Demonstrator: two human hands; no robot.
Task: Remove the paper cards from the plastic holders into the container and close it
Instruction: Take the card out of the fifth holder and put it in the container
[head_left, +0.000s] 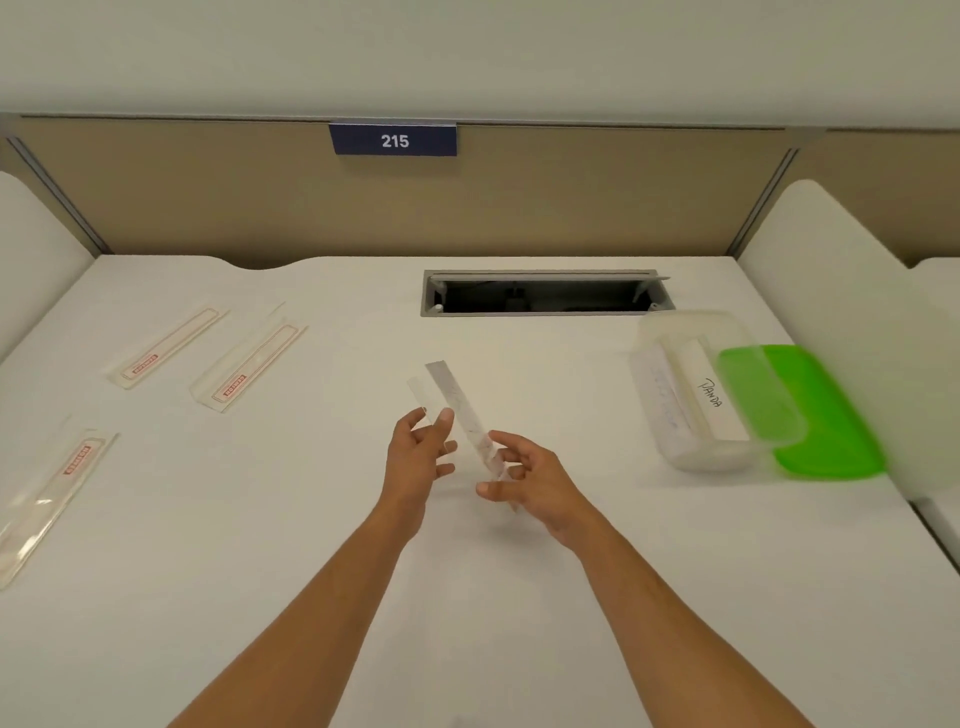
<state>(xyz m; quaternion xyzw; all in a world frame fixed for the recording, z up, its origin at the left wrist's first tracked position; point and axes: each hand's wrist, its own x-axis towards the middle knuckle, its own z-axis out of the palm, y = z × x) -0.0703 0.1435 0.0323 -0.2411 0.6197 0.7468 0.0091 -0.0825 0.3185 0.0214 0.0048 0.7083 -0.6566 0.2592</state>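
Note:
Above the middle of the white table, my left hand (418, 457) pinches a clear plastic holder (420, 391) near its lower end. My right hand (524, 480) pinches the near end of a long paper card (460, 402) that slants up and away beside the holder. At the right stands a clear container (727, 327) with paper cards (704, 395) inside, one marked with handwriting. Its green lid (831, 431) lies partly under and beside it. Three plastic holders with red print lie at the left (169, 345), (249, 371), (52, 493).
A rectangular cable opening (545, 293) is cut into the table at the back. A tan partition with a "215" sign (393, 140) runs behind it. White side panels (841, 291) rise at both table edges.

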